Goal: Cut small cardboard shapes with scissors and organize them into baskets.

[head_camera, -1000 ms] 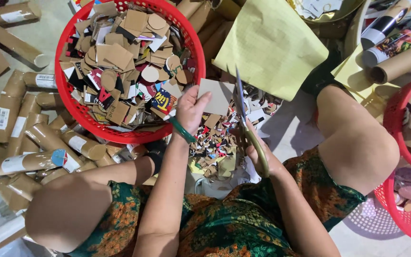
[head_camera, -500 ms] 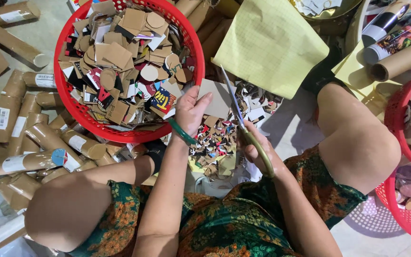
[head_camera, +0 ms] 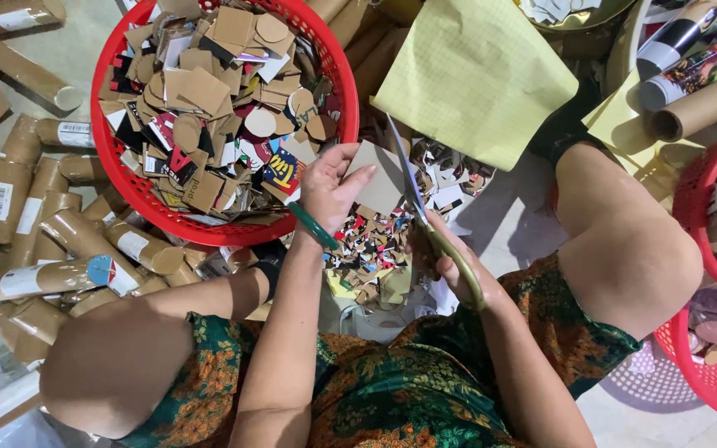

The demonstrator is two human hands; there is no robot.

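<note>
Cardboard piece [head_camera: 379, 176] pinched by left hand [head_camera: 331, 187] | scissors [head_camera: 425, 217] gripped in right hand [head_camera: 451, 259], blades seemingly at its edge | red basket [head_camera: 118, 158] just beside

pale concrete floor [head_camera: 68, 79], evenly lit, cluttered all round.

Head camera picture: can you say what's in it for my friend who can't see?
A person's left hand holds a brown cardboard piece while the right hand cuts it with scissors. Scraps lie below, beside a red basket of cut pieces and cardboard tubes.
</note>
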